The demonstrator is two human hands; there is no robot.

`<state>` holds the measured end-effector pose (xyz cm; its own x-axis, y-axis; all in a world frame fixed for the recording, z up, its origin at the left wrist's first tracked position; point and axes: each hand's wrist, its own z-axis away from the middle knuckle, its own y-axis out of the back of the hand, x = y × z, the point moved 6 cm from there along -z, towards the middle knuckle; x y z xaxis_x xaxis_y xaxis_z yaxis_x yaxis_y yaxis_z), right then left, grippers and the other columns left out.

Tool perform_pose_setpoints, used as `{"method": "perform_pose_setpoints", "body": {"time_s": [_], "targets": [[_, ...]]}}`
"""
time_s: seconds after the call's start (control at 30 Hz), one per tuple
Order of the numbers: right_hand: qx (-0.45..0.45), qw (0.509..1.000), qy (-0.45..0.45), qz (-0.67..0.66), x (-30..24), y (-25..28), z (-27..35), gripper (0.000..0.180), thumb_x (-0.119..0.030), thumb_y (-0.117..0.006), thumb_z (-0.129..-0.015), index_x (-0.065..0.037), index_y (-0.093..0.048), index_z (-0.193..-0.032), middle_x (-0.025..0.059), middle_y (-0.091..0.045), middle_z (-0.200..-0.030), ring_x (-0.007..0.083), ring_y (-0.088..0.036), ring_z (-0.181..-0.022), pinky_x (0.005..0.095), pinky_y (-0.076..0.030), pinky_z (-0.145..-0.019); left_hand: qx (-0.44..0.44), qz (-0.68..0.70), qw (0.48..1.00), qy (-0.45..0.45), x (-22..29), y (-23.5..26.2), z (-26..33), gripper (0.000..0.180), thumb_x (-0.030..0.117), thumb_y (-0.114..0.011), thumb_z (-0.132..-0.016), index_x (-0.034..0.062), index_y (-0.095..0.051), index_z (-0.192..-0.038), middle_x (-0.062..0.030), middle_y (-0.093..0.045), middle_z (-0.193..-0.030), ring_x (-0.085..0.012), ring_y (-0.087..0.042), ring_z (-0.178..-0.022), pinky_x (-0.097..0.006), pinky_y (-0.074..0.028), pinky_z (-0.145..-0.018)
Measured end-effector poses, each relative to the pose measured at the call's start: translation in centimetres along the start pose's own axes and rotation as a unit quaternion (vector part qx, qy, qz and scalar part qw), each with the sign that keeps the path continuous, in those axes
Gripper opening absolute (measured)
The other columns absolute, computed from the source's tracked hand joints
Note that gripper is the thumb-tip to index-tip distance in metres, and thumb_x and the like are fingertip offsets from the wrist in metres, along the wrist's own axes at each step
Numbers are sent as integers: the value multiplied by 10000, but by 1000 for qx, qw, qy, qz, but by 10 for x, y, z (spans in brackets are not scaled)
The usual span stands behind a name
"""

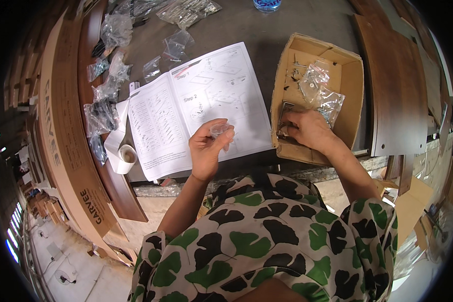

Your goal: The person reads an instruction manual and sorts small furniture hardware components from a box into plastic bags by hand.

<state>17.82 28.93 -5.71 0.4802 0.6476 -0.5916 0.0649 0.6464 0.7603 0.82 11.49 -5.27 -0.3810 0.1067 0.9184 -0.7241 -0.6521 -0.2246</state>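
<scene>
My left hand (207, 148) is raised over the lower edge of an open instruction booklet (199, 105) and pinches a small clear plastic bag (221, 129) between thumb and fingers. My right hand (307, 130) reaches into an open cardboard box (352, 75), fingers down on small metal hardware pieces (286, 132) in its near left corner. Clear bags of fittings (321, 90) lie in the box just beyond that hand. What the right fingers grip is hidden.
Several clear hardware bags (108, 90) are scattered at the left and far side of the dark work surface (267, 30). A roll of white tape (123, 153) lies beside the booklet. Dark wood panels (397, 90) lie right; a long cardboard carton (68, 151) left. A bottle (267, 5) stands far.
</scene>
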Motion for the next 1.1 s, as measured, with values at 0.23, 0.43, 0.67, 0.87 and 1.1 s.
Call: {"method": "perform_pose_setpoints", "body": {"time_s": [0.23, 0.43, 0.67, 0.87, 1.1], "targets": [[21, 998, 37, 56, -3, -6, -5, 152, -138, -619, -790, -98, -643, -934, 128, -632, -828, 339, -618, -786, 413, -503, -688, -7, 17, 1000, 3, -2, -4, -2, 259, 23, -686, -816, -2, -621, -1065, -121, -665, -910, -132, -573, -679, -253, -428, -548], [24, 960, -43, -275, 15, 8, 4, 95, -128, -605, -870, -37, -620, -892, 53, -629, -776, 194, -564, -629, 301, -438, -564, 1, 15, 1000, -14, 1, 2, 3, 245, 26, -672, -828, -6, -617, -1065, -134, -660, -907, -143, -570, -674, -264, -428, -548], [-64, 679, -170, -712, 26, 4, 25, 96, -105, -522, -911, -39, -571, -959, 54, -574, -790, 107, -485, -616, 214, -371, -512, 24, 19, 999, -22, -7, 8, 9, 243, 18, -659, -834, -25, -609, -1067, -140, -657, -901, -142, -566, -673, -263, -427, -547], [-181, 776, -167, -580, 1, -3, 16, 165, -87, -434, -919, -9, -579, -920, 48, -567, -829, 99, -517, -690, 222, -416, -558, 31, 58, 998, 8, -13, -19, 17, 244, 13, -653, -832, -36, -604, -1066, -147, -654, -905, -143, -563, -669, -256, -431, -546], [-142, 928, -111, -328, 23, 6, 16, 131, -90, -543, -864, -1, -629, -906, 59, -619, -718, 115, -550, -620, 258, -454, -589, 68, 17, 997, -31, 9, 13, 19, 285, -1, -712, -784, -22, -629, -1056, -93, -671, -875, -107, -570, -683, -228, -433, -560]]}}
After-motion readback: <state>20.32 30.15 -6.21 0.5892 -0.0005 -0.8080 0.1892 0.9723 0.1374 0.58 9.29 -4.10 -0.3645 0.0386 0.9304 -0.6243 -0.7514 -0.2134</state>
